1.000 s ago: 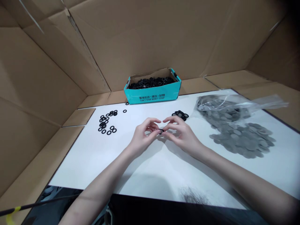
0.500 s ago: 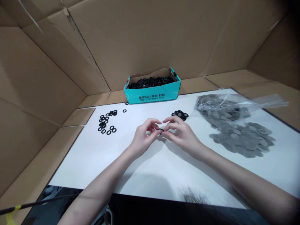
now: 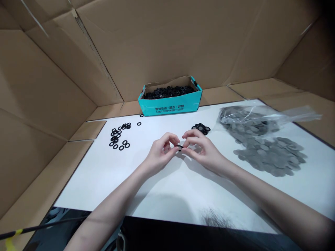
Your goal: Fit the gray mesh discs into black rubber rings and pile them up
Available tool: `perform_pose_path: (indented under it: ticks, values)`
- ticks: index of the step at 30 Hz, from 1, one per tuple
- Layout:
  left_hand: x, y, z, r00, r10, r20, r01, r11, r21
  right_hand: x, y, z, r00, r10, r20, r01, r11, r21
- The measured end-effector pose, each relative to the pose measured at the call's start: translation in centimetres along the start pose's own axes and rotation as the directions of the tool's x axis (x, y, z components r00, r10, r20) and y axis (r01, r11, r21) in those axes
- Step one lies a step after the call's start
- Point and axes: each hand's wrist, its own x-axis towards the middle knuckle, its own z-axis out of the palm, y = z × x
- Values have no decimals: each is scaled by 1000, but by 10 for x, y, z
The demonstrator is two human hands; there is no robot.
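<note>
Over flat white tabletop (image 3: 104, 174), frame centre: pinching thin black ring (image 3: 180, 146) between left hand (image 3: 161, 152) and right hand (image 3: 202, 148), presumably for steadiness.

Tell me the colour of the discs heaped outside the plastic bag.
The discs are grey; the head view shows them best.

Creased brown cardboard walls (image 3: 167, 42) on three sides, white tabletop (image 3: 91, 177), cardboard strips (image 3: 261, 89) along its far edge
</note>
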Motion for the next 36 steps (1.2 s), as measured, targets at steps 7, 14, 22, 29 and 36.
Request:
perform_pose_path:
  ticks: [7,14,22,29,36]
  values:
    - [0,-1,2,1000,-17,-17,16,997,-75,0,-1,-2,999,13,34,-14,1000,17]
    - [0,-6,3,999,-43,-6,41,988,-152,0,4,0,999,20,40,-22,998,51]
    - [1,-1,-3,998,-5,70,8,999,-36,0,4,0,999,2,41,-3,1000,28]
    - [1,0,-3,992,50,119,-61,994,94,0,5,3,999,-28,37,28,1000,12]
    - [-1,-2,-2,990,34,137,-42,997,60,0,14,3,998,-62,23,64,993,-99]
